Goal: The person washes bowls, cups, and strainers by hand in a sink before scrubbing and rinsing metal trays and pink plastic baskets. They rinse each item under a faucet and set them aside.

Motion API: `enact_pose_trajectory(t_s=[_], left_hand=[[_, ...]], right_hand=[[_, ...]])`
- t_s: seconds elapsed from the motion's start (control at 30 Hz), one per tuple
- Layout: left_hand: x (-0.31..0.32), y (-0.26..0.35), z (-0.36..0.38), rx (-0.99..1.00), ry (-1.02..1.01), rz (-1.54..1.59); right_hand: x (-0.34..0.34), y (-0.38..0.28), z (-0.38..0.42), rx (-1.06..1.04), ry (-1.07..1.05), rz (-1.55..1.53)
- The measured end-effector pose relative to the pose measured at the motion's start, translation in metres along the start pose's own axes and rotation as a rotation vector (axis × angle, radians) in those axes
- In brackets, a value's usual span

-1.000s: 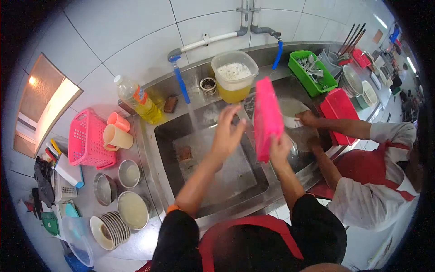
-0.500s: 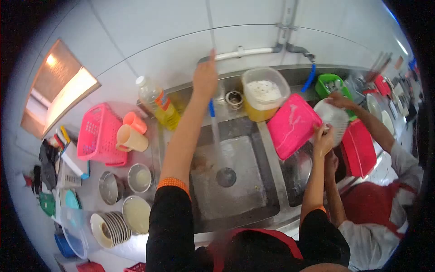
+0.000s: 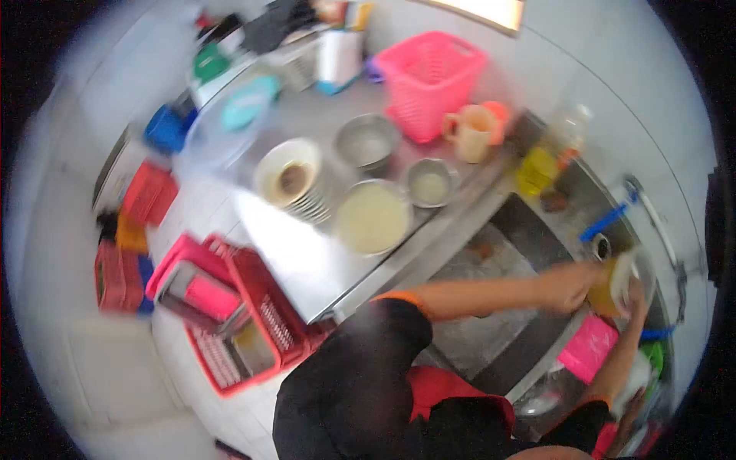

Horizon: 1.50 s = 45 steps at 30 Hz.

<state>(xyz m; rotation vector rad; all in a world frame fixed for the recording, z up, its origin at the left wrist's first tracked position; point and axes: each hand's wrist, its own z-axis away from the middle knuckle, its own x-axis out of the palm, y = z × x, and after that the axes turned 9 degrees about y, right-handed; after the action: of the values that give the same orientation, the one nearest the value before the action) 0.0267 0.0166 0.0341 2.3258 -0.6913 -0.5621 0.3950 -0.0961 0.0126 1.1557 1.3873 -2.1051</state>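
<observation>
Both hands are at a clear plastic container [image 3: 611,290] of yellow liquid on the sink's back ledge. My left hand [image 3: 571,287] is closed at its near left side, blurred by motion. My right hand [image 3: 635,303] grips its right side, with fingers against the wall. Just below the container lies a bright pink tray [image 3: 589,349], over the smaller basin. The large metal sink basin [image 3: 479,268] is under my left forearm. Beyond the container is a blue-ended tap [image 3: 606,222].
Left of the sink, the counter [image 3: 287,249] holds stacked bowls [image 3: 291,180], metal bowls [image 3: 374,217], a pink basket [image 3: 431,80] and a beige mug [image 3: 471,132]. An oil bottle [image 3: 540,165] stands behind. Red crates [image 3: 264,307] are at lower left. A co-worker's arm [image 3: 630,418] shows at lower right.
The view has swung left and rotated. My left hand has come away from the tap by the wall to the container. My right hand has left the white strainer and moved to the container.
</observation>
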Motion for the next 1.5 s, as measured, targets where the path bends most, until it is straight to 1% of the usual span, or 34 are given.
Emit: enact_pose_trajectory(t_s=[0.03, 0.07, 0.1, 0.13, 0.17, 0.2, 0.23, 0.27, 0.3, 0.33, 0.37, 0.4, 0.43, 0.47, 0.5, 0.53, 0.63, 0.7, 0.77, 0.83, 0.87, 0.9, 0.93, 1.0, 1.03, 1.1, 1.13, 1.2, 1.23, 1.27, 1.3, 1.33, 1.4, 1.5], left_hand=[[-0.022, 0.017, 0.044, -0.038, -0.081, 0.096], [-0.044, 0.028, 0.097, -0.159, -0.15, 0.101], [-0.063, 0.029, 0.152, -0.215, -0.047, 0.024], [-0.084, 0.038, 0.212, -0.328, 0.072, -0.182], [-0.103, 0.04, 0.281, -0.502, 0.122, -0.385], [-0.138, 0.08, 0.315, -0.713, 0.219, -0.544], [-0.159, 0.099, 0.357, -0.883, 0.285, -0.735], [-0.179, 0.127, 0.388, -0.74, 0.529, -0.944], [-0.2, 0.152, 0.427, -0.901, 0.491, -1.06], [-0.205, 0.166, 0.45, -1.083, 0.604, -1.073], [-0.211, 0.199, 0.447, -1.237, 0.68, -1.178], [-0.215, 0.211, 0.489, -1.309, 0.821, -1.158], [-0.221, 0.224, 0.51, -1.356, 0.852, -1.114], [-0.225, 0.229, 0.534, -1.35, 0.876, -1.113], [-0.226, 0.23, 0.562, -1.367, 0.999, -1.136], [-0.227, 0.23, 0.587, -1.384, 1.121, -1.151], [-0.265, 0.242, 0.644, -1.48, 1.176, -1.144], [-0.307, 0.25, 0.689, -1.467, 1.292, -1.158], [-0.37, 0.257, 0.745, -1.212, 1.391, -1.288], [-0.451, 0.258, 0.806, -0.83, 1.697, -1.187], [-0.492, 0.264, 0.831, -1.012, 1.619, -1.275], [-0.524, 0.279, 0.825, -1.265, 1.657, -1.164], [-0.552, 0.271, 0.836, -1.273, 1.652, -1.142], [-0.59, 0.257, 0.862, -0.899, 1.499, -1.187], [-0.6, 0.264, 0.856, -0.911, 1.509, -1.177], [-0.602, 0.273, 0.797, -1.189, 1.591, -0.911], [-0.6, 0.265, 0.809, -1.204, 1.586, -0.905], [-0.595, 0.251, 0.833, -0.777, 1.687, -0.734], [-0.593, 0.248, 0.838, -0.791, 1.666, -0.802], [-0.592, 0.246, 0.833, -0.788, 1.677, -0.799], [-0.591, 0.245, 0.827, -0.795, 1.746, -0.769], [-0.592, 0.247, 0.82, -0.8, 1.808, -0.74], [-0.6, 0.249, 0.816, -0.777, 1.811, -0.763], [-0.6, 0.248, 0.814, -0.688, 1.856, -0.655]], right_hand=[[0.006, -0.012, -0.01, -0.059, -0.054, 0.007], [0.01, -0.025, -0.018, -0.083, 0.171, 0.049], [0.012, -0.039, -0.033, -0.108, 0.397, 0.082], [0.018, -0.053, -0.041, -0.123, 0.629, 0.095], [0.027, -0.066, -0.04, -0.12, 0.873, 0.102], [0.036, -0.074, -0.04, -0.104, 1.127, 0.104], [0.057, -0.106, -0.03, -0.124, 1.102, 0.094], [0.088, -0.159, -0.007, -0.217, 1.067, 0.083], [0.114, -0.198, 0.008, -0.311, 1.03, 0.072], [0.143, -0.2, 0.002, -0.461, 0.94, -0.078], [0.179, -0.214, 0.004, -0.609, 0.852, -0.237], [0.213, -0.239, 0.022, -0.614, 0.75, -0.288], [0.245, -0.269, 0.045, -0.617, 0.651, -0.329], [0.268, -0.305, 0.072, -0.688, 0.522, -0.416], [0.289, -0.335, 0.1, -0.755, 0.388, -0.489], [0.309, -0.352, 0.115, -0.761, 0.31, -0.486], [0.356, -0.412, 0.161, -0.808, 0.025, -0.508], [0.391, -0.465, 0.2, -0.757, -0.118, -0.471], [0.445, -0.507, 0.226, -0.736, -0.277, -0.422], [0.518, -0.554, 0.258, -0.785, -0.363, -0.393], [0.546, -0.589, 0.282, -0.8, -0.481, -0.436], [0.598, -0.606, 0.286, -0.764, -0.578, -0.479], [0.638, -0.633, 0.296, -0.85, -0.548, -0.369], [0.749, -0.664, 0.302, -0.883, -0.563, -0.463], [0.798, -0.682, 0.309, -0.881, -0.57, -0.449], [0.864, -0.7, 0.316, -0.895, -0.385, -0.422], [0.885, -0.692, 0.321, -0.883, -0.39, -0.415], [0.913, -0.675, 0.329, -0.768, -0.281, -0.527], [0.918, -0.67, 0.332, -0.768, -0.282, -0.52], [0.917, -0.668, 0.334, -0.674, -0.327, -0.706], [0.917, -0.668, 0.337, -0.571, -0.372, -0.892], [0.916, -0.671, 0.339, -0.574, -0.374, -0.892], [0.908, -0.684, 0.341, -0.458, -0.422, -0.995], [0.896, -0.7, 0.337, -0.568, -0.423, -0.94]])
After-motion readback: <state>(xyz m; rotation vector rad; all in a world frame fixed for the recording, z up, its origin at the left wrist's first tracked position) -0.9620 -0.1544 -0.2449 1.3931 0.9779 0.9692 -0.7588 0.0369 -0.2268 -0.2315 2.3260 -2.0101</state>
